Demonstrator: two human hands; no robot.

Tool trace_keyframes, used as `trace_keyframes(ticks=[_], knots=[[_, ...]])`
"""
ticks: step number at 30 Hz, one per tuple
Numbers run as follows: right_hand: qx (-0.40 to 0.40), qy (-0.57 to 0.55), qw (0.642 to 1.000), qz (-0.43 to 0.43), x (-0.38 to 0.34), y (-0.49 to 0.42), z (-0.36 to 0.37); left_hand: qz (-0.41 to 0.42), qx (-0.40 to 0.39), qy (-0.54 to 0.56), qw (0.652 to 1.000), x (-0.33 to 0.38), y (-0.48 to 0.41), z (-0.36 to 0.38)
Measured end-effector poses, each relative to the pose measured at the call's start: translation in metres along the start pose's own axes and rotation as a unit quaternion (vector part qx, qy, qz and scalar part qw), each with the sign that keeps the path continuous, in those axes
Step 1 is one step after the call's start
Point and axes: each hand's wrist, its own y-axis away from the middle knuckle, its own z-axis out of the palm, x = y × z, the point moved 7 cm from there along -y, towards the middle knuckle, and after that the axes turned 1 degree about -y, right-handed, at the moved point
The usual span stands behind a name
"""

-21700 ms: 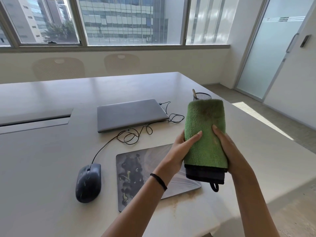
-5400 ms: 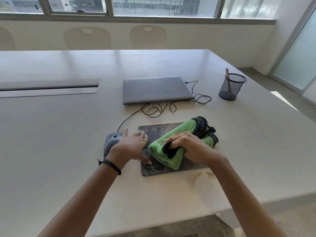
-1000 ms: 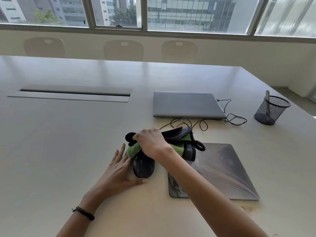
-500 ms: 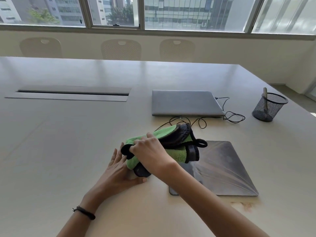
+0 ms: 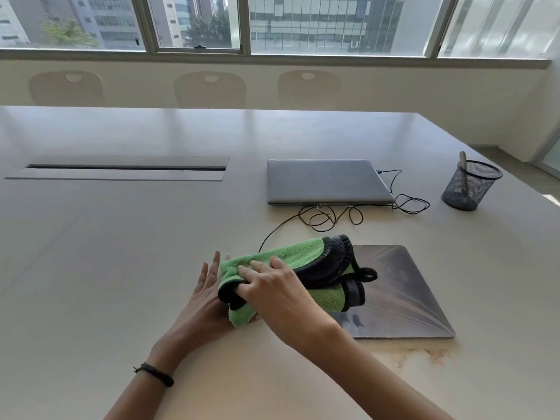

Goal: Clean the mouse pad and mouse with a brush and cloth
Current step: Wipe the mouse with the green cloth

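The right hand (image 5: 272, 286) grips the bunched green cloth (image 5: 291, 253) on the counter (image 5: 121, 268) — fingers curled over its top, thumb tucked into a fold. The cloth's dark edge overlaps the mouse pad (image 5: 403, 292). The left hand (image 5: 203, 301) lies flat — fingers straight, slightly spread — against the cloth's left side.

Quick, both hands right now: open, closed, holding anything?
Left hand: open, fingers straight, beside the green cloth.
Right hand: closed on the green cloth.
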Motion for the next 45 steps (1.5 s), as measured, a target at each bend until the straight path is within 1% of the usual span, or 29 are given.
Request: trace_keyframes(ticks=[3, 4, 5, 7, 9, 11, 15, 21, 24, 26, 27, 31, 34, 36, 39, 42, 45], knots=[[0.014, -0.015, 1.0, 0.005, -0.001, 0.008, -0.002, 0.003, 0.017, -0.01, 1.0, -0.006, 0.0, 0.003], [0.015, -0.023, 1.0, 0.004, 0.0, 0.011, -0.003, -0.003, 0.007, -0.015, 1.0, -0.006, -0.001, 0.003], [0.016, -0.037, 0.999, 0.0, 0.001, 0.013, -0.005, -0.006, -0.012, -0.017, 1.0, -0.005, -0.002, 0.005], [0.014, -0.079, 0.997, -0.008, 0.005, 0.018, -0.011, -0.026, -0.077, -0.023, 0.996, -0.002, -0.001, 0.008], [0.003, -0.108, 0.994, -0.015, 0.009, 0.021, -0.017, -0.04, -0.107, -0.043, 0.992, -0.001, -0.001, 0.007], [-0.001, -0.118, 0.993, -0.025, 0.01, 0.025, -0.021, -0.04, -0.113, -0.057, 0.991, -0.002, -0.002, 0.007], [-0.015, -0.141, 0.989, -0.047, 0.008, 0.031, -0.025, -0.034, -0.122, -0.042, 0.991, -0.006, -0.002, 0.013], [-0.049, -0.138, 0.987, -0.061, 0.01, 0.03, -0.025, -0.043, -0.126, -0.037, 0.99, -0.002, -0.003, 0.011], [-0.071, -0.14, 0.986, -0.052, 0.016, 0.028, -0.025, -0.042, -0.13, -0.034, 0.99, 0.0, -0.001, 0.01], [-0.062, -0.151, 0.986, -0.032, 0.025, 0.026, -0.031, -0.04, -0.127, -0.034, 0.991, 0.0, -0.001, 0.01], [-0.041, -0.161, 0.986, -0.015, 0.03, 0.023, -0.035, -0.04, -0.121, -0.028, 0.991, 0.0, 0.0, 0.008], [0.057, -0.169, 0.979, 0.097, 0.062, 0.008, -0.041, -0.044, -0.106, -0.014, 0.993, 0.001, -0.001, 0.004], [0.076, -0.165, 0.97, 0.162, 0.082, -0.004, -0.028, -0.051, -0.102, -0.007, 0.993, 0.002, 0.0, 0.002], [0.063, -0.162, 0.97, 0.172, 0.087, -0.013, -0.02, -0.053, -0.1, -0.008, 0.994, 0.002, 0.0, 0.001], [0.009, -0.15, 0.976, 0.156, 0.083, -0.028, -0.008, -0.056, -0.096, -0.002, 0.994, 0.002, 0.0, 0.001], [-0.033, -0.123, 0.984, 0.126, 0.074, -0.039, -0.005, -0.056, -0.096, -0.014, 0.994, 0.001, -0.001, 0.003], [-0.046, -0.099, 0.99, 0.084, 0.063, -0.041, -0.007, -0.054, -0.095, -0.018, 0.994, 0.001, -0.002, 0.005]])
